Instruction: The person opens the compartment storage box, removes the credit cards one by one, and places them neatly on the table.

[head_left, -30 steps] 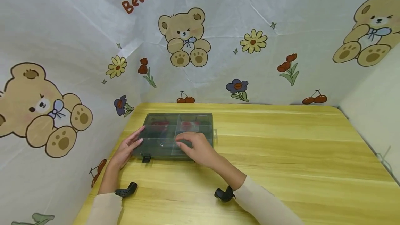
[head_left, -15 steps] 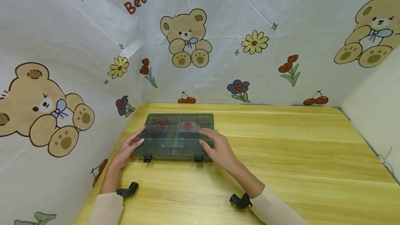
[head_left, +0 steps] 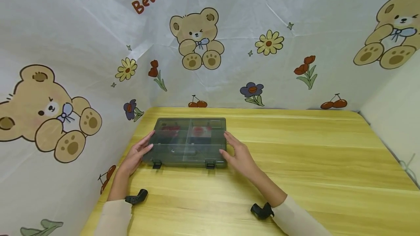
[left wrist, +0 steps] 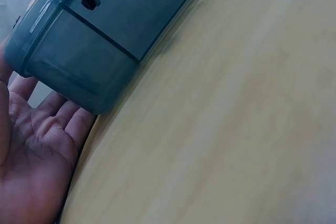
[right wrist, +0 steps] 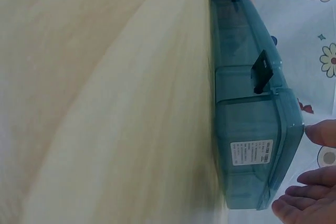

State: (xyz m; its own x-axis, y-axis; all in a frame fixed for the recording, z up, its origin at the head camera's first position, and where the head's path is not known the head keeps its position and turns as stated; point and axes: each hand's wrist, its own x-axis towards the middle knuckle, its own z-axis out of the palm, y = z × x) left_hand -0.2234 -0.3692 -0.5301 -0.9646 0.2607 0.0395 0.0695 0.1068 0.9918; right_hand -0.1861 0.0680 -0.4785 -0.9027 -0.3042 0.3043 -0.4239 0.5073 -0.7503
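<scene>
I see the smoky-green divided organiser box (head_left: pixel 184 139) lying shut, just below and left of the head frame's centre. The right hand (head_left: pixel 242 158) has shifted from over its lid to its right end, so I judge both ends are now steadied. Reddish contents show through the lid; black latches (head_left: pixel 210 164) jut out frontward. The left hand (head_left: pixel 132 157) rests at the other end; both have loose, extended fingers, gripping nothing.

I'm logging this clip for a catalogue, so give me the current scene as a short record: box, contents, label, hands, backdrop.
Box: see-through grey-green box, lying flat on a wood-grain table
Latches: two black latches, near side
Contents: something red, details unclear
Label: white sticker on a side wall, print unreadable
Left hand: against the left end
Right hand: at the right end, contact unclear
Backdrop: bear-print sheet
</scene>
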